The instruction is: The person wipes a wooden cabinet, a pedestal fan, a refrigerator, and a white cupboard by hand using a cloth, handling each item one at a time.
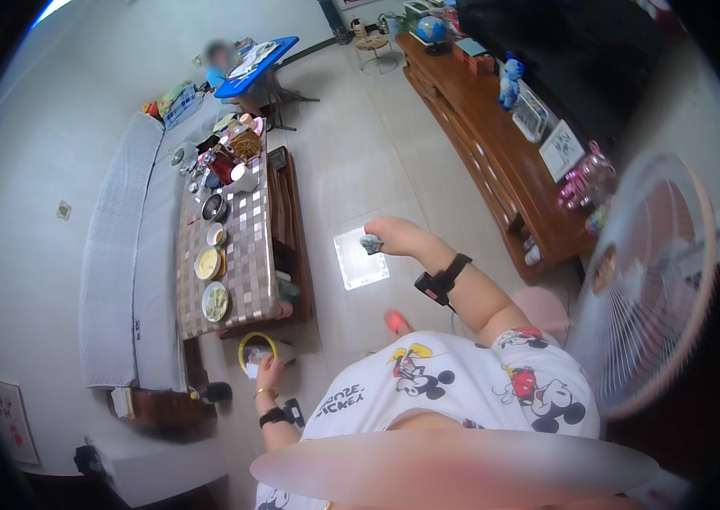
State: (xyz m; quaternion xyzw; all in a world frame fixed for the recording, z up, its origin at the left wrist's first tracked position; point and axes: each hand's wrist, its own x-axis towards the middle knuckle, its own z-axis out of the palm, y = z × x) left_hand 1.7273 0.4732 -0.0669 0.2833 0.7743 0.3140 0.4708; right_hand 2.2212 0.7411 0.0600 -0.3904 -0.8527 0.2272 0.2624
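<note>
My right hand (399, 237) is held out over the tiled floor, closed around a crumpled grey-green cloth (370, 244), most of which is hidden in the fist. Lower on the left, my left hand (269, 370) pinches a small white piece of paper or tissue (252, 371). That hand is at the near side of a waste bin with a yellow rim (275, 347); whether it touches the rim I cannot tell. Some crumpled litter (256, 352) shows inside the bin. Both wrists wear black straps with small devices.
A checkered table (248, 255) carries several bowls, including a bowl of pale food (215, 302). Behind it runs a grey-covered sofa (155, 255). A person (216, 73) sits by a blue folding table (289, 46). On the right are a wooden TV cabinet (462, 121) and a standing fan (640, 287).
</note>
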